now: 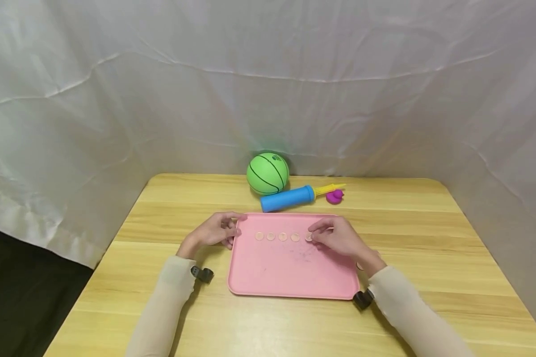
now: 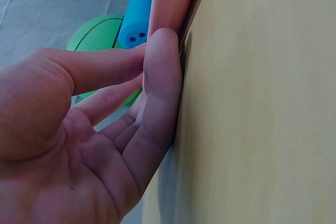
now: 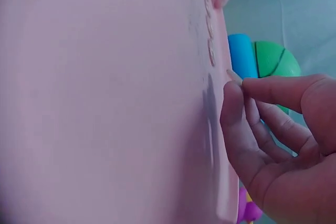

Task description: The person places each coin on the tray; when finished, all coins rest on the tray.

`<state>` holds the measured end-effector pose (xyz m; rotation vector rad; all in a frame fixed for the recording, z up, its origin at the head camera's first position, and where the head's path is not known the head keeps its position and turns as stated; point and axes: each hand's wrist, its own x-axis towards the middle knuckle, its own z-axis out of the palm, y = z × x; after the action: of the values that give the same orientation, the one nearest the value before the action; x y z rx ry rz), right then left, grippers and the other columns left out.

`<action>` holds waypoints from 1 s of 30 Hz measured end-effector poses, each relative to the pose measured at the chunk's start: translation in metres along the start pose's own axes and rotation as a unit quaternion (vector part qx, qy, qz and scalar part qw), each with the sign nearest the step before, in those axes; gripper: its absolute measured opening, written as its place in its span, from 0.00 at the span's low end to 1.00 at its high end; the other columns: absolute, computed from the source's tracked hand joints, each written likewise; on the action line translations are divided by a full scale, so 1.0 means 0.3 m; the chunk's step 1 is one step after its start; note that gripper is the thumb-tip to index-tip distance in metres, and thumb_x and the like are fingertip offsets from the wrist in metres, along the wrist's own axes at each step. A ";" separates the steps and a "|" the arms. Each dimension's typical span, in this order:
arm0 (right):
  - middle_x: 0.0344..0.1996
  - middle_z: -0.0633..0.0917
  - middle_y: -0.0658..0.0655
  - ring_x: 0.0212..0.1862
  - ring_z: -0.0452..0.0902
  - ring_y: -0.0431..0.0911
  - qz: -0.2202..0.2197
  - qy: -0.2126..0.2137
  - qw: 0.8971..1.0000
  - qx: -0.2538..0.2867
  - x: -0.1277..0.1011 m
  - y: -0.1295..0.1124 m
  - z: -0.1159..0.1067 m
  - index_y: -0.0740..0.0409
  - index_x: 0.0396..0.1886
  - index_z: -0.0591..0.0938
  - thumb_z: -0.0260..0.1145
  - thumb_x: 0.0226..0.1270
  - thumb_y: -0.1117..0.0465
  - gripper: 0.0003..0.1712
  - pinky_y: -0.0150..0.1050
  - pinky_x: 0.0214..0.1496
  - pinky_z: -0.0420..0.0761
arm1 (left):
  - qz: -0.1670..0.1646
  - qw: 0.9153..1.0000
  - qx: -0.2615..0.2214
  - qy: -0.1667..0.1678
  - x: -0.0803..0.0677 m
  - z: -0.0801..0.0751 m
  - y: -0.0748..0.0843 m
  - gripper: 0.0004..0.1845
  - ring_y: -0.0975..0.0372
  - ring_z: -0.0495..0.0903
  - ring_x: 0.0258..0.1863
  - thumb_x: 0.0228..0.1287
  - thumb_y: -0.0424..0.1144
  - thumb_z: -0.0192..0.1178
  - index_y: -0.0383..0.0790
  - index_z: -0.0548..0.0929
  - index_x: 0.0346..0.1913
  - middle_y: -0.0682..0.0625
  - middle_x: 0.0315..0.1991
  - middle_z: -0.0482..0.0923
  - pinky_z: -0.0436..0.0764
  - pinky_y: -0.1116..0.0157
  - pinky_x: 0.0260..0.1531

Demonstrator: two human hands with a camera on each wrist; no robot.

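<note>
Head view: right hand seemingly pinches a thin, light, slippery disc by its rim on the tray; left hand steadies the tray's left edge.

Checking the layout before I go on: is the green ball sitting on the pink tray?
No, the green ball rests on the wooden table behind the pink tray.

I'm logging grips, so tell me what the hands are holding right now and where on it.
The right hand pinches a small disc by its edge over the pink tray. The left hand rests against the tray's left edge.
</note>
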<state>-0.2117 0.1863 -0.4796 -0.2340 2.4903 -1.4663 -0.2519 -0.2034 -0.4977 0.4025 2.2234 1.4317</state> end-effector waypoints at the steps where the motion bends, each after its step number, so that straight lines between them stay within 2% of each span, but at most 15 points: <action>1: 0.39 0.93 0.63 0.35 0.91 0.45 -0.003 0.001 1.000 -0.011 0.004 -0.002 0.007 0.68 0.50 0.91 0.74 0.72 0.68 0.11 0.32 0.38 0.93 | 0.001 1.000 0.001 -0.001 0.001 0.001 -0.001 0.27 0.58 0.85 0.28 0.79 0.28 0.61 0.33 0.75 0.77 0.41 0.39 0.81 0.95 0.61 0.30; 5: 0.37 0.94 0.60 0.36 0.88 0.43 -0.021 0.014 0.998 -0.061 0.015 -0.003 0.022 0.64 0.46 0.92 0.75 0.71 0.66 0.08 0.30 0.40 0.90 | 0.003 1.000 0.006 -0.003 0.001 0.002 -0.001 0.27 0.58 0.85 0.28 0.79 0.28 0.62 0.33 0.75 0.77 0.41 0.39 0.81 0.95 0.62 0.30; 10: 0.35 0.93 0.58 0.38 0.84 0.42 -0.053 0.038 0.992 -0.109 0.026 0.006 0.026 0.63 0.43 0.93 0.73 0.69 0.68 0.07 0.30 0.42 0.85 | 0.007 1.000 0.003 0.004 0.000 -0.002 0.001 0.28 0.59 0.85 0.27 0.78 0.28 0.62 0.33 0.76 0.77 0.41 0.38 0.81 0.95 0.62 0.29; 22: 0.35 0.92 0.59 0.36 0.84 0.42 -0.052 0.054 0.994 -0.083 0.028 0.025 0.046 0.64 0.43 0.91 0.71 0.71 0.71 0.06 0.29 0.39 0.85 | 0.002 1.000 -0.005 0.003 -0.003 0.005 -0.005 0.27 0.59 0.85 0.28 0.78 0.28 0.61 0.33 0.76 0.77 0.41 0.39 0.80 0.95 0.62 0.30; 30: 0.37 0.91 0.60 0.35 0.86 0.43 -0.017 0.063 0.996 -0.055 0.002 0.023 0.032 0.63 0.48 0.91 0.69 0.78 0.67 0.07 0.30 0.38 0.88 | 0.005 1.000 -0.002 -0.001 0.003 0.003 0.000 0.27 0.59 0.85 0.28 0.79 0.28 0.60 0.32 0.75 0.77 0.41 0.39 0.80 0.95 0.61 0.30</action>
<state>-0.2097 0.1815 -0.4902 -0.2105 2.6846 -1.3981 -0.2522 -0.2022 -0.4982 0.4135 2.2202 1.4393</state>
